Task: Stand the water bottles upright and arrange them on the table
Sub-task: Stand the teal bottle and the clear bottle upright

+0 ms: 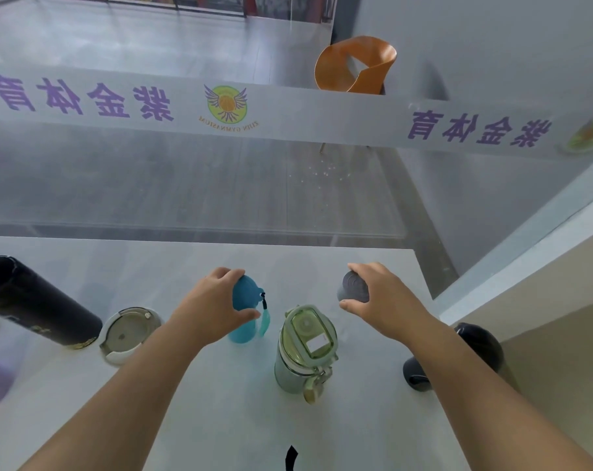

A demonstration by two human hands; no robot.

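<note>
Grips from above: L hand (217,307) on blue bottle (247,294), R hand (383,297) grey bottle (353,288).

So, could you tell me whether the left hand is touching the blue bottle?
Touching: the head view shows the left hand gripping the blue bottle around its lid.

Counter (220,419): white. Black bottle (33,300): gold print near one end. White-rimmed bottle (130,334): silver-grey face. Blue bottle (246,294): teal, matching strap. Green bottle (305,348): pale, translucent. Grey bottle (354,290): concentric rings on top. Far-right bottle (482,345): black. Banner (288,113): white, purple characters, yellow-green emblem. Chair (332,69): orange.
</note>
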